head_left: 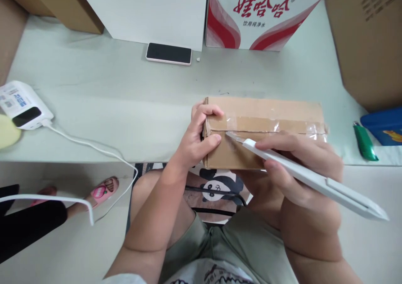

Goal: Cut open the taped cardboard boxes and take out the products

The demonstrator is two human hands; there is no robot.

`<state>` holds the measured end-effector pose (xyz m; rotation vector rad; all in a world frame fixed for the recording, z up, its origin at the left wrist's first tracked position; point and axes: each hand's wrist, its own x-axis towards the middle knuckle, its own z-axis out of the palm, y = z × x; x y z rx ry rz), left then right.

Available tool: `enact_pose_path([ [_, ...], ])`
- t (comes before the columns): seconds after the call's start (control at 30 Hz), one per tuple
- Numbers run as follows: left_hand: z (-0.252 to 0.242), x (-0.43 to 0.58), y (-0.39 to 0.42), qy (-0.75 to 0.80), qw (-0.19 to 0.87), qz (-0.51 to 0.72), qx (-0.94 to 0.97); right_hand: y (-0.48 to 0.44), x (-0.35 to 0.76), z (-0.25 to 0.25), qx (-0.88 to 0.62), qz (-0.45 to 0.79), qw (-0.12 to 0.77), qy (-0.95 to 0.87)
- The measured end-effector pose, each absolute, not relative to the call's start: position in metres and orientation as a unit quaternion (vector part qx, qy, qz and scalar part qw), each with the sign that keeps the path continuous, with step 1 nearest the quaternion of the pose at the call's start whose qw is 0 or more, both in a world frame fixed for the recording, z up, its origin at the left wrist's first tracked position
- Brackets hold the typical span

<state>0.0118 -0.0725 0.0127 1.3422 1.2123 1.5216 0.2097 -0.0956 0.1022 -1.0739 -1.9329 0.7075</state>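
Note:
A brown cardboard box (238, 150) lies at the table's front edge, with clear tape across the seam on its top. My left hand (201, 135) grips the box's left end, thumb and index finger on top. In my right hand (301, 166) is a white utility knife (295, 171), held between thumb and fingers. The knife's blade points left and its tip meets the seam near the left end of the box, close to my left thumb.
Behind the box are a phone (168, 54), a white carton (157, 11) and a red-and-white carton (251, 24). A white device (27, 108) with a cable is left. A green object (364, 141) and blue item (385, 125) lie right. Another person's foot (105, 189) shows below left.

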Motion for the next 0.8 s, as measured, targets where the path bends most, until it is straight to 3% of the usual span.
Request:
enact_pose_path([
  [0.23, 0.013, 0.003, -0.072, 0.42, 0.453, 0.564, 0.548, -0.091, 0.218, 0.103, -0.421, 0.266, 0.387, -0.776],
  [0.57, -0.005, 0.001, -0.065, 0.393, 0.374, 0.568, 0.619, -0.092, 0.222, 0.092, -0.397, 0.24, 0.468, -0.752],
  [0.8, -0.005, 0.001, -0.065, 0.394, 0.388, 0.576, 0.603, -0.09, 0.214, 0.099, -0.369, 0.243, 0.398, -0.804],
])
